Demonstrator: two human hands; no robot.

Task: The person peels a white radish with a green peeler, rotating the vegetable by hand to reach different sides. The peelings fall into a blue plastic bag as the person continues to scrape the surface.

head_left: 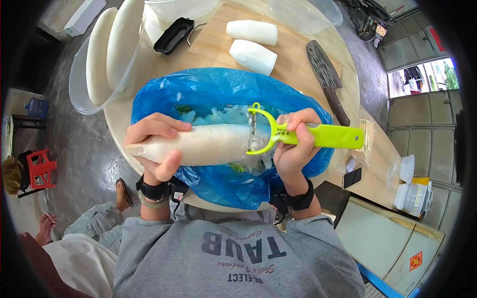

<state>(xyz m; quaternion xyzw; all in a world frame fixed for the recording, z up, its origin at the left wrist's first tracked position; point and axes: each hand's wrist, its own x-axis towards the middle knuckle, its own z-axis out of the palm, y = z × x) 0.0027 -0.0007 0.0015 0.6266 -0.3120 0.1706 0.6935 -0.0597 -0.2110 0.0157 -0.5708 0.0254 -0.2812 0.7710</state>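
Note:
My left hand [158,144] is wrapped round the tapered end of a white radish [213,144], which lies sideways above a blue plastic bag [198,82]. A lime-green peeler [333,136] is gripped by its handle in my right hand [294,144]. Its blade rests across the right part of the radish. Beneath, the open bag holds pale peelings [218,115] and some green leafy bits. The right end of the radish is partly hidden behind the peeler and my right hand.
Two cut radish pieces [252,32] lie on a wooden board [213,44]. A cleaver [325,72] lies at the right of the round table. Whole radishes [121,44] stand in a clear tub [79,94]. A black tray [174,36] is nearby. Another person sits at lower left.

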